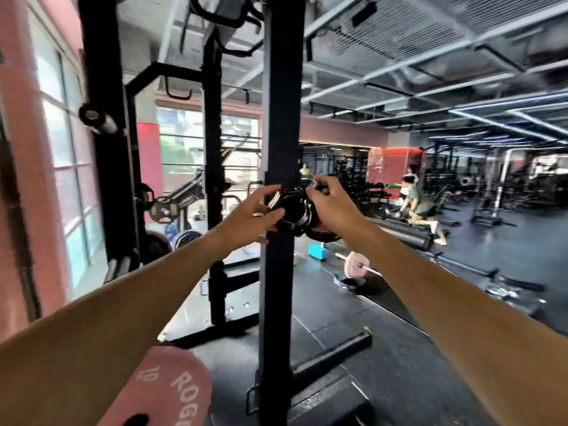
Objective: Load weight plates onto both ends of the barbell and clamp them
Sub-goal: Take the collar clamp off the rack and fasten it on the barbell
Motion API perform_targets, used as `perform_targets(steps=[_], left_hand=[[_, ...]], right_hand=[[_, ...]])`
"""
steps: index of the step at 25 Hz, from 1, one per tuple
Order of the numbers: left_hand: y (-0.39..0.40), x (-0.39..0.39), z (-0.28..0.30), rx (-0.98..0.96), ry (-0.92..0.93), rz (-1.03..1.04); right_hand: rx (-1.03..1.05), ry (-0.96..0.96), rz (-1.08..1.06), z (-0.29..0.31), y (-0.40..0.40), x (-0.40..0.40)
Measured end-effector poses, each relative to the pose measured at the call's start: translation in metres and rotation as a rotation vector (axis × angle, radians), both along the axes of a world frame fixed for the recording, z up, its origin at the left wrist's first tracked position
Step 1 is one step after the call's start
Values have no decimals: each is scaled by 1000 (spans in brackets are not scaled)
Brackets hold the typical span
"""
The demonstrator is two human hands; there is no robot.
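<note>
Standing dead centre, the black rack upright (281, 272) carries the thing that matters — a black barbell clamp (295, 215) hung at its right face, far from the pink plate (166, 392) at the near lower left. Both hands meet on the clamp: the left hand (252, 216) from the left with fingers (270, 192) spread around it, the right hand (332, 204) from the right, fingers pinched on its lever (blur hides the exact contact). Neither is clearly nearer.

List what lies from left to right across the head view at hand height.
window → plate-loaded machine → left hand → black collar clamp → right hand → person exercising
</note>
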State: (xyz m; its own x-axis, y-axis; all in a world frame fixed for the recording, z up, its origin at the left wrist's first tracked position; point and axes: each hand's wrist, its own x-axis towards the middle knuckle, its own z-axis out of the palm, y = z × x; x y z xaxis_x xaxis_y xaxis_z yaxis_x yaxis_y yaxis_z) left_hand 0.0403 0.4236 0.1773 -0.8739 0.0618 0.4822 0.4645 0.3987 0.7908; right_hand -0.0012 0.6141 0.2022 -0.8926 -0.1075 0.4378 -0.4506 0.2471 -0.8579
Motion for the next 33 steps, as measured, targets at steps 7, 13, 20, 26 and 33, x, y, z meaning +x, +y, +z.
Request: perform_targets(steps=[7, 13, 20, 26, 33], left_hand=[[143, -60, -14, -54, -43, -111], [253, -121, -46, -94, -74, -142], [300, -158, -61, -457, 25, 11], [311, -188, -66, -643, 42, 119], [303, -204, -72, -664, 72, 217]], right_hand=[[140, -61, -139, -12, 152, -32], [439, -14, -89, -27, 274, -90], [530, -11, 47, -52, 324, -155], [373, -55, 127, -65, 341, -180], [283, -90, 219, -70, 338, -205]])
